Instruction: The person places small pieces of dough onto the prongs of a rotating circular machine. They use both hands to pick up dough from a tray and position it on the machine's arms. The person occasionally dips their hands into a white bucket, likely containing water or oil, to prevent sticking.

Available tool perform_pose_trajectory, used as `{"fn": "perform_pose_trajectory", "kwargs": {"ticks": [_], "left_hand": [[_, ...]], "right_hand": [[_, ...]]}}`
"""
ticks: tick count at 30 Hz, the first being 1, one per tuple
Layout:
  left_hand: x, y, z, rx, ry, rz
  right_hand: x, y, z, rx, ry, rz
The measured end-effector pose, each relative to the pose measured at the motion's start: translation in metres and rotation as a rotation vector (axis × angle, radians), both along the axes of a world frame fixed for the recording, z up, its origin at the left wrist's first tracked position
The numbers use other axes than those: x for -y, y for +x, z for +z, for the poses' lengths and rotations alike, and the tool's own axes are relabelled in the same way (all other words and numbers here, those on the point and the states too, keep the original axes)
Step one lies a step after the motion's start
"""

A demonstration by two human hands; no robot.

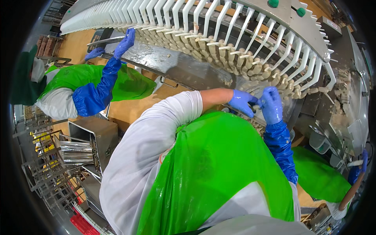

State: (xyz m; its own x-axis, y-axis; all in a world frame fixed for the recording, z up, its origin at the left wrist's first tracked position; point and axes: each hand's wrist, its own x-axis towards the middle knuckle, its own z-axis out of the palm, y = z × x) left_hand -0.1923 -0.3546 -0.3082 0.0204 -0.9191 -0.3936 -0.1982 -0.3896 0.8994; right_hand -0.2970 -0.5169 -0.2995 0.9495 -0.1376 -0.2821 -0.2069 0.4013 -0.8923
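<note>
My left hand (241, 102), in a thin purple-blue glove, reaches in under the row of hanging sausages with its fingers curled. Close beside it, my right hand (271, 105), gloved alike above a shiny blue sleeve, is closed with bent fingers. A small pale piece, which looks like a sausage end (256, 106), shows between the two hands and touches both. Strings of pale, uncooked sausages (219, 53) hang in loops from white hooks (254, 33) just beyond my hands. Fingertips are partly hidden, so the exact hold is hard to see.
A wet steel table (188, 74) runs beneath the hooks. On the left, a person in a green apron (102, 84) raises gloved hands near the hooks; another green-aproned person (319, 174) is at right. A steel bin (107, 141) and metal racks (43, 160) stand left.
</note>
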Motion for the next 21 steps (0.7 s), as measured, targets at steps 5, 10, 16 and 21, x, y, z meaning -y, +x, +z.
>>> {"fn": "perform_pose_trajectory", "kwargs": {"ticks": [5, 10, 16, 21], "left_hand": [[-0.02, 0.008, -0.02, -0.169, 0.022, 0.115], [-0.043, 0.046, -0.022, -0.013, 0.023, 0.16], [-0.09, 0.085, -0.03, 0.117, -0.189, 0.573], [-0.153, 0.075, -0.064, 0.196, -0.04, 0.639]], "right_hand": [[0.007, 0.018, 0.02, 0.04, 0.25, -0.202], [0.013, 0.007, -0.019, -0.014, -0.85, 0.064], [0.005, -0.019, -0.09, -0.337, -0.95, 0.388], [-0.02, -0.008, -0.124, -0.288, -1.037, 0.627]]}}
